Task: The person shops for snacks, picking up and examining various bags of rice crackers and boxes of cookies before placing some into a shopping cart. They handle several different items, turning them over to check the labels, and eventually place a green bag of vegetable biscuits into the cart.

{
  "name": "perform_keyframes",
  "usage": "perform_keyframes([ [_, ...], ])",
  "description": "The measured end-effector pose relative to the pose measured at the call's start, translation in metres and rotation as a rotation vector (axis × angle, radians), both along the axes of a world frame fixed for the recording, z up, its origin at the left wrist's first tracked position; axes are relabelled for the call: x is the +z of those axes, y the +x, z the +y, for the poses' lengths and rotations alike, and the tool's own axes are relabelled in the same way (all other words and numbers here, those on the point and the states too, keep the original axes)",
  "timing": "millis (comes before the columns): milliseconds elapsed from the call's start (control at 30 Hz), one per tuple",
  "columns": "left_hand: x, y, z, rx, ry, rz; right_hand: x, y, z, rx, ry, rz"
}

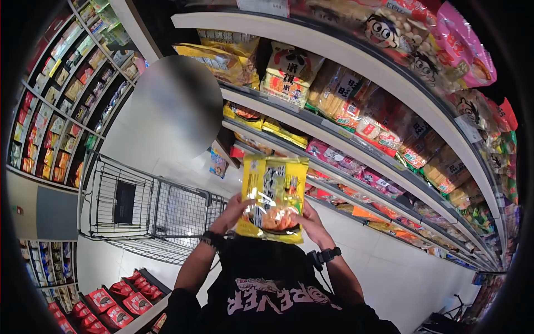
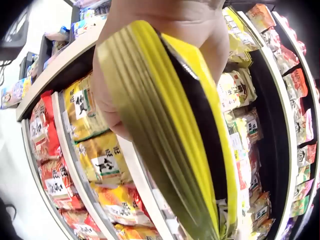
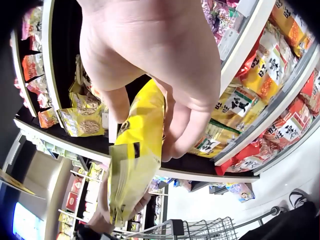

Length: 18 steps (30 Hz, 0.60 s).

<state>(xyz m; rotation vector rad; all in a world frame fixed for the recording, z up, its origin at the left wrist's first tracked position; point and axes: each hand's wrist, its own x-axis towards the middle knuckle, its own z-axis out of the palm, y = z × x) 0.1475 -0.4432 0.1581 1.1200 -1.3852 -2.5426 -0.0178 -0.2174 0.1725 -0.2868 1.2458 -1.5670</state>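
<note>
In the head view a yellow snack bag [image 1: 272, 200] with a printed food picture is held up before the chest. My left hand [image 1: 235, 214] grips its left edge and my right hand [image 1: 312, 224] grips the right edge. From the left wrist, the bag's ridged side [image 2: 165, 125] fills the middle, with the left hand [image 2: 165, 25] behind its top. In the right wrist view, the thumb and fingers of the right hand [image 3: 155, 55] close on the yellow bag [image 3: 137, 140] from both sides.
A wire shopping cart [image 1: 161, 211] stands at the left. Shelves [image 1: 345, 128] of bagged snacks run along the right. A blurred patch [image 1: 178, 108] covers part of the aisle. Red packages [image 1: 111, 306] fill a low display at lower left.
</note>
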Motion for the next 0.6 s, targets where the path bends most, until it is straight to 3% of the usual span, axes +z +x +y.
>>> perform_keyframes([
  [67,0.01,-0.02,-0.024,0.037,-0.056,0.017,0.001,-0.01,0.002,0.011,0.096,-0.094],
  [100,0.013,-0.029,-0.04,0.043,-0.109,-0.029,-0.018,-0.011,0.007,-0.023,0.123,0.014],
  [200,0.011,-0.065,-0.091,0.119,-0.139,0.08,-0.021,-0.024,0.02,-0.045,0.213,0.011],
  [333,0.003,-0.117,-0.154,0.014,-0.327,0.121,-0.034,-0.02,0.048,-0.231,0.39,0.041],
  [367,-0.025,-0.13,-0.176,-0.019,-0.34,0.116,-0.035,-0.016,0.056,-0.256,0.395,0.045],
  [500,-0.019,-0.183,-0.189,0.006,-0.281,0.209,-0.036,0.007,0.089,-0.393,0.556,-0.051],
  [600,-0.05,-0.216,-0.207,-0.07,-0.38,0.203,-0.037,0.033,0.111,-0.442,0.65,-0.101],
])
